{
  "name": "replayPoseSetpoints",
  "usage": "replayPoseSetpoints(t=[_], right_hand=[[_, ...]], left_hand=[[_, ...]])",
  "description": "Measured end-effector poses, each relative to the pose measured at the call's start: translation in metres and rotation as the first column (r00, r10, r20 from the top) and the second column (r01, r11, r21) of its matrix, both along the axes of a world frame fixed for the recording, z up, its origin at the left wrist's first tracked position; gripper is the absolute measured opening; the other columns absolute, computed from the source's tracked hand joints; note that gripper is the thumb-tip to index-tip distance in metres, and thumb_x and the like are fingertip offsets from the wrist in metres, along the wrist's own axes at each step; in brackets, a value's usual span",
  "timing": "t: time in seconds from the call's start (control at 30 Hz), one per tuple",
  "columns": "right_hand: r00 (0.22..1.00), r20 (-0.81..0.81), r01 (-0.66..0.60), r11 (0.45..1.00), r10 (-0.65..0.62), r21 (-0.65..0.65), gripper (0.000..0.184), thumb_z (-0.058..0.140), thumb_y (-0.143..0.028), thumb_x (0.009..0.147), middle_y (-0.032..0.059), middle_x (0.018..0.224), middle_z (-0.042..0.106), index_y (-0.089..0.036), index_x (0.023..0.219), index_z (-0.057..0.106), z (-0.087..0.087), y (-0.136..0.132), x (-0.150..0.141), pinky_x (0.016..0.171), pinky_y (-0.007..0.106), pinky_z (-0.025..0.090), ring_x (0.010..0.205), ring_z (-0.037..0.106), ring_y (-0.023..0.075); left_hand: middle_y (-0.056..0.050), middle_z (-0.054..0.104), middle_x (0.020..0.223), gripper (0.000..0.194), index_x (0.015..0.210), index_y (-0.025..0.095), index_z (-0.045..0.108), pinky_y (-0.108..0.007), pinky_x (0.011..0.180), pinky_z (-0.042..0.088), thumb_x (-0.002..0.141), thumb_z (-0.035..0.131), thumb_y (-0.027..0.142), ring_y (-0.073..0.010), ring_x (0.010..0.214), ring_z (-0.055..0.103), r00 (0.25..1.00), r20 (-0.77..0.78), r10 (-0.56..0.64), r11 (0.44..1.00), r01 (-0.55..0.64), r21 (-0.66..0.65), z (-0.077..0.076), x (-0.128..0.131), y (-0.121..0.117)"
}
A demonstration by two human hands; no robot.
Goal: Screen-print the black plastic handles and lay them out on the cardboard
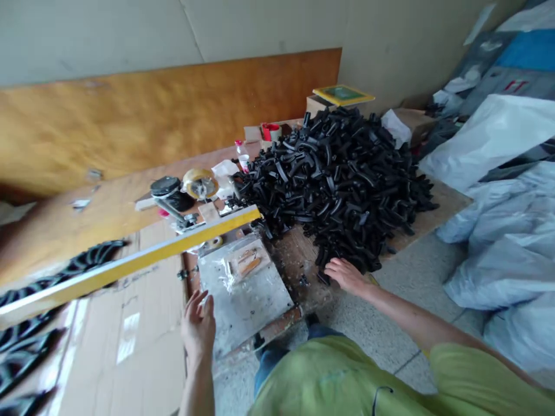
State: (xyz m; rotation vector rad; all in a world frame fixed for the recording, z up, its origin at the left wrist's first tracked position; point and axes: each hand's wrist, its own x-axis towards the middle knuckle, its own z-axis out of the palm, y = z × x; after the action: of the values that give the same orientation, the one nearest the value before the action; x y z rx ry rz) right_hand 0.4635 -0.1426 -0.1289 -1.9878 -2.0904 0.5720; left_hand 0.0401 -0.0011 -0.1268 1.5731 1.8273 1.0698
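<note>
My right hand (347, 275) is at the near edge of a big heap of black curved plastic parts (342, 173). Its fingers are stretched out, and the tips reach a black part (323, 277) at the heap's edge; I see no firm grip on it. My left hand (199, 326) hovers by the left edge of a grey-white board (247, 294), fingers loosely bent and apart, with nothing in them. On that board lies a clear plastic sheet with a small orange-handled tool (250, 266), too blurred to name surely.
A yellow bar (173, 248) runs across the left of the bench above flat cardboard (143, 341). Rows of black parts (30, 358) lie far left. Behind are a tape roll (200, 184), a black jar (169, 192) and a bottle (242, 157). White sacks (511, 254) stand at right.
</note>
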Motion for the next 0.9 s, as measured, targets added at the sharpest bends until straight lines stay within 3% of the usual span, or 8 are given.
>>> replayPoseSetpoints(t=[0.07, 0.17, 0.33, 0.43, 0.53, 0.73, 0.8, 0.9], right_hand=[[0.997, -0.045, -0.062, 0.992, 0.068, 0.112, 0.02, 0.055, -0.016, 0.089, 0.008, 0.104, 0.068, -0.021, 0.104, 0.068, 0.008, 0.027, -0.018, 0.1, 0.038, 0.037, 0.113, 0.052, 0.0224], [0.987, -0.094, -0.107, 0.965, 0.133, 0.238, 0.024, 0.055, -0.02, 0.091, 0.009, 0.106, 0.066, -0.018, 0.113, 0.063, 0.021, 0.077, -0.062, 0.097, 0.038, 0.039, 0.107, 0.054, 0.0227], [0.948, -0.089, -0.263, 0.908, 0.306, 0.326, 0.023, 0.055, -0.022, 0.092, 0.0089, 0.108, 0.065, -0.016, 0.112, 0.063, 0.033, 0.157, -0.147, 0.094, 0.035, 0.038, 0.106, 0.053, 0.023], [0.937, -0.065, -0.308, 0.901, 0.343, 0.305, 0.02, 0.054, -0.022, 0.092, 0.0063, 0.108, 0.064, -0.018, 0.107, 0.067, 0.029, 0.189, -0.178, 0.092, 0.033, 0.037, 0.104, 0.052, 0.0205], [0.931, 0.004, -0.352, 0.894, 0.365, 0.276, 0.021, 0.053, -0.023, 0.093, 0.006, 0.105, 0.064, -0.019, 0.105, 0.069, 0.021, 0.202, -0.194, 0.088, 0.033, 0.037, 0.103, 0.051, 0.0208], [0.936, 0.126, -0.352, 0.872, 0.329, 0.34, 0.03, 0.049, -0.024, 0.094, 0.0099, 0.115, 0.064, -0.022, 0.12, 0.063, 0.015, 0.189, -0.202, 0.096, 0.04, 0.034, 0.11, 0.049, 0.025], [0.947, 0.085, -0.317, 0.87, 0.309, 0.377, 0.036, 0.052, -0.028, 0.092, 0.0104, 0.126, 0.06, -0.023, 0.128, 0.058, 0.016, 0.183, -0.187, 0.102, 0.043, 0.032, 0.117, 0.047, 0.0265], [0.982, -0.09, -0.115, 0.902, 0.167, 0.416, 0.037, 0.049, -0.03, 0.092, 0.008, 0.125, 0.061, -0.026, 0.128, 0.058, 0.022, 0.183, -0.144, 0.102, 0.047, 0.037, 0.116, 0.051, 0.0276]], left_hand=[[-0.009, 0.062, 0.127, 0.043, 0.105, 0.021, 0.067, -0.036, 0.093, 0.05, 0.079, 0.057, 0.054, -0.025, 0.113, 0.061, 0.99, 0.133, 0.041, 0.999, -0.037, -0.033, 0.016, 0.009, -0.01], [-0.008, 0.069, 0.108, 0.046, 0.108, 0.019, 0.065, -0.038, 0.089, 0.051, 0.078, 0.059, 0.054, -0.0223, 0.1, 0.064, 0.959, 0.246, 0.144, 0.989, -0.145, -0.013, 0.056, 0.017, -0.008], [-0.001, 0.063, 0.082, 0.039, 0.104, 0.019, 0.058, -0.031, 0.074, 0.053, 0.081, 0.056, 0.05, -0.0119, 0.074, 0.062, 0.844, 0.525, 0.111, 0.947, -0.25, 0.202, 0.136, 0.013, 0.031], [0.005, 0.052, 0.064, 0.026, 0.091, 0.019, 0.054, -0.024, 0.062, 0.049, 0.082, 0.051, 0.044, -0.0075, 0.056, 0.051, 0.788, 0.61, 0.081, 0.928, -0.282, 0.242, 0.165, 0.007, 0.053], [0.007, 0.044, 0.055, 0.018, 0.078, 0.02, 0.051, -0.022, 0.056, 0.046, 0.08, 0.05, 0.038, -0.0073, 0.049, 0.044, 0.724, 0.688, 0.046, 0.93, -0.282, 0.235, 0.175, 0.005, 0.065], [0.005, 0.049, 0.053, 0.016, 0.075, 0.019, 0.057, -0.021, 0.054, 0.044, 0.075, 0.055, 0.035, -0.0087, 0.049, 0.044, 0.668, 0.744, -0.015, 0.954, -0.212, 0.21, 0.168, 0.007, 0.062], [0.003, 0.056, 0.061, 0.021, 0.083, 0.019, 0.062, -0.022, 0.057, 0.045, 0.075, 0.057, 0.037, -0.0097, 0.055, 0.05, 0.677, 0.736, -0.027, 0.964, -0.177, 0.198, 0.163, 0.004, 0.055], [-0.002, 0.066, 0.083, 0.031, 0.09, 0.02, 0.067, -0.024, 0.066, 0.048, 0.075, 0.06, 0.046, -0.0138, 0.073, 0.06, 0.734, 0.679, -0.003, 0.974, -0.153, 0.169, 0.148, -0.01, 0.036]])
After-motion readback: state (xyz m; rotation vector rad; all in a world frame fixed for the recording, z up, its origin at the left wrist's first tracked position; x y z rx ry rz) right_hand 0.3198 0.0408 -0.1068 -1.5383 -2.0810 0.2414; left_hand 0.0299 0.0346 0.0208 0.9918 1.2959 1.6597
